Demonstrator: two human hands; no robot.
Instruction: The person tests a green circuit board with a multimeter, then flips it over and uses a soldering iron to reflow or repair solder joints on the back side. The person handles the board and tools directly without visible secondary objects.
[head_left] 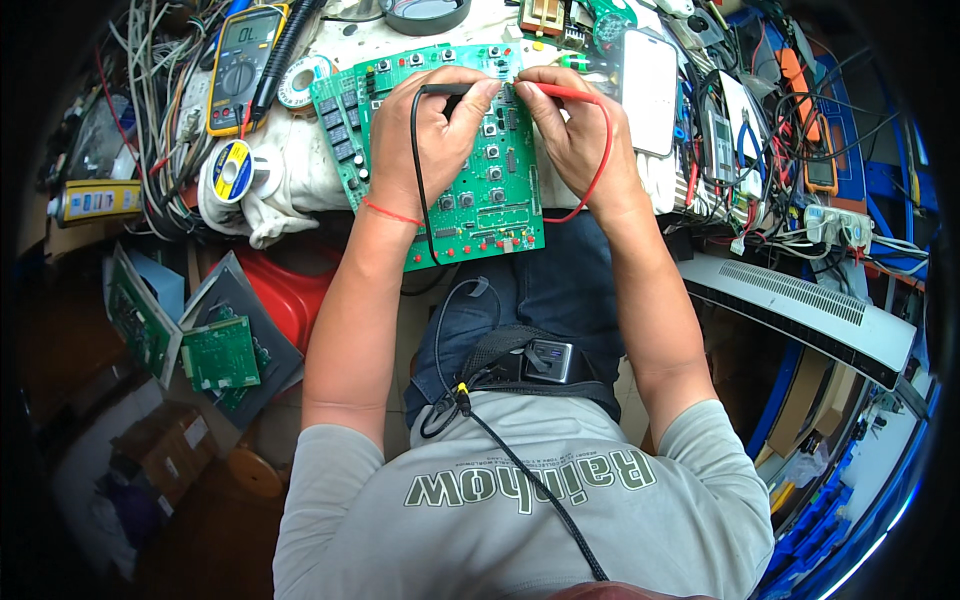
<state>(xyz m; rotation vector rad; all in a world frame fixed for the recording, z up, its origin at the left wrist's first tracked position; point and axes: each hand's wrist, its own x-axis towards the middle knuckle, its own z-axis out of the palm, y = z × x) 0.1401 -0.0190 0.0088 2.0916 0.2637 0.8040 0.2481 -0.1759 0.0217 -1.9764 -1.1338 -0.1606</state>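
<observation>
A large green circuit board [470, 215] with several push buttons lies at the bench's front edge, its near end jutting over my lap. My left hand [430, 130] pinches a black test probe [447, 89] over the board's upper part. From the right, my right hand [585, 130] grips a red test probe [562, 92]. Both probe tips come close together near the board's top; whether they touch it I cannot tell. A second green board [340, 130] with dark relays sits partly under the left side. The yellow multimeter [245, 70] rests at the upper left, its display lit.
A solder spool [232, 172] and a wire reel [299, 83] stand left of the boards. A white phone [648, 90] lies to the right, beside tangled cables and blue-handled pliers [745, 140]. Below left are a red stool [285, 295] and more circuit boards [220, 355].
</observation>
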